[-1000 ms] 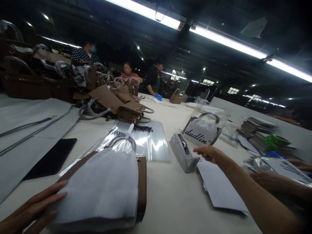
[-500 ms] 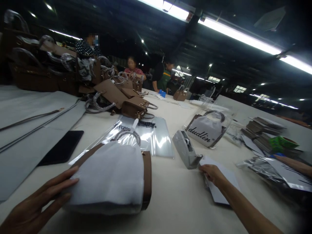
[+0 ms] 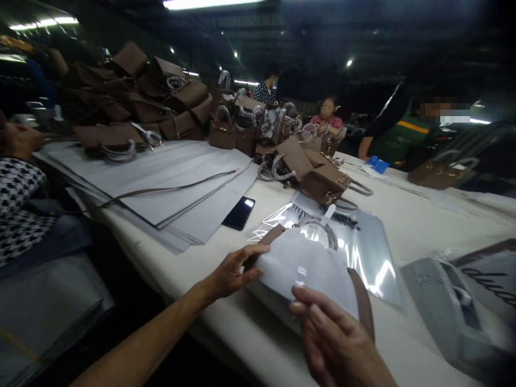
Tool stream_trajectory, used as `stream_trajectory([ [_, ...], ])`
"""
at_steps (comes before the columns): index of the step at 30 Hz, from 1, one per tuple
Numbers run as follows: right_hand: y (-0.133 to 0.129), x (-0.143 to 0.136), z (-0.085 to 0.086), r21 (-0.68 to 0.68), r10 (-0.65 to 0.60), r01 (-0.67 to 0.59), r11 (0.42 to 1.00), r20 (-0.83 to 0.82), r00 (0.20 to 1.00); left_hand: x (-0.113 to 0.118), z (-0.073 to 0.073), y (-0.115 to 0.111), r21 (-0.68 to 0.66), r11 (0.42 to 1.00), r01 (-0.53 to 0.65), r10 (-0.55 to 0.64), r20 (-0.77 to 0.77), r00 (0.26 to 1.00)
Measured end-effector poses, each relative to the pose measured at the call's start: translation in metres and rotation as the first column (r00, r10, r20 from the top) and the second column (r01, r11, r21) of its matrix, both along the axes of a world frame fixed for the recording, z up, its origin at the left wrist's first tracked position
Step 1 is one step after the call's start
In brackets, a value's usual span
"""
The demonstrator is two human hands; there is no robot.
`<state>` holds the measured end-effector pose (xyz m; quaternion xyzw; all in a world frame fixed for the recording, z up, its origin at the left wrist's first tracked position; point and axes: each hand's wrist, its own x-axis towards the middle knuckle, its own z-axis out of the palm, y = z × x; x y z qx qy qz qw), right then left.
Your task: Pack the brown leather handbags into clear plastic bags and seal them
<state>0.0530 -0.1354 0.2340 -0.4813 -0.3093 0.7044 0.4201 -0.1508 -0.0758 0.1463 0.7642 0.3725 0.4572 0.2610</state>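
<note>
A pale table (image 3: 403, 215) runs from the lower middle of the frame toward the right, in a dim, dark-roofed hall with a bright lamp (image 3: 213, 4) at the top edge. 3 people are across the table, and at the left edge a checked sleeve (image 3: 20, 177) belongs to another person.

The wrapped handbag (image 3: 362, 301) lies right of centre in the lower frame, a white sheet (image 3: 318, 274) over its front and its brown sides showing. The left hand (image 3: 230, 274) reaches up from the lower left, thumb and forefinger spread apart and touching the bag's left edge. The right hand (image 3: 334, 328) comes from the lower right, fingertips close together over the sheet; I cannot tell whether they pinch anything. It hides part of the bag's lower front.

Clear plastic (image 3: 374, 242) lies just behind the bag. A grey tape dispenser (image 3: 435, 306) sits at lower right, beside a lettered bag (image 3: 495, 279) cut off by the frame. A phone (image 3: 239, 213) lies left of centre, next to grey sheets (image 3: 197, 161) that carry a thin strap (image 3: 189, 185). Brown handbags (image 3: 294, 156) crowd the upper middle, and a taller pile (image 3: 137, 91) fills the upper left.
</note>
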Motion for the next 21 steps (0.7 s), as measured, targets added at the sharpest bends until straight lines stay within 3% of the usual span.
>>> stream_trajectory([
  [2, 0.003, -0.030, -0.007, -0.003, 0.026, -0.026, 1.000, -0.085, 0.996, -0.001, -0.001, 0.002, 0.060, 0.998, 0.036, -0.038, 0.029, 0.999],
  [4, 0.007, -0.041, -0.019, -0.010, -0.010, 0.009, 1.000, -0.098, 0.995, -0.002, -0.002, 0.004, 0.130, 0.989, 0.077, -0.082, 0.036, 0.996],
  [7, 0.012, -0.042, -0.032, -0.017, -0.038, 0.037, 0.999, -0.072, 0.997, -0.004, -0.002, 0.005, 0.171, 0.980, 0.100, -0.095, -0.039, 0.995],
  [12, 0.005, -0.043, -0.036, -0.054, -0.054, 0.050, 0.997, -0.072, 0.996, -0.007, 0.000, 0.002, 0.160, 0.983, 0.093, -0.063, -0.183, 0.981],
  [16, -0.009, -0.049, -0.045, -0.080, -0.158, 0.149, 0.986, -0.113, 0.981, -0.007, 0.003, 0.001, 0.130, 0.985, 0.109, -0.082, -0.194, 0.978],
  [21, -0.016, -0.055, -0.070, -0.090, -0.222, 0.207, 0.974, -0.216, 0.951, -0.007, 0.010, 0.000, 0.111, 0.987, 0.112, -0.092, -0.178, 0.980],
])
